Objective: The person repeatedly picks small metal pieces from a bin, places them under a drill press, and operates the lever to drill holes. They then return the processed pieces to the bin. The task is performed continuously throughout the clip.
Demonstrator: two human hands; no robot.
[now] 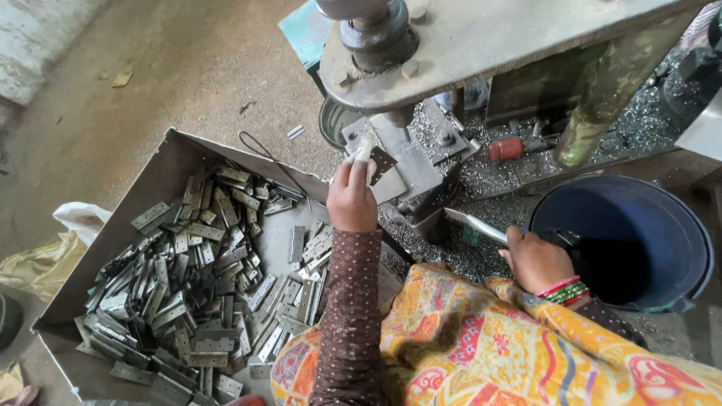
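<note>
Looming over the scene, a grey press machine (481, 37) stands above a floor strewn with metal shavings, with a sheet-metal tray (162, 177) heaped with steel hinge plates (203, 293) to its left and a dark blue bucket (681, 233) to its right. Beneath the ram, the person's left hand (352, 197) pinches a small dark hinge plate (382, 162) between fingertips on the die block (406, 162), one finger wrapped in white tape. Lower right, the bangled right hand (535, 259) is closed around a slim metal rod (475, 224).
</note>
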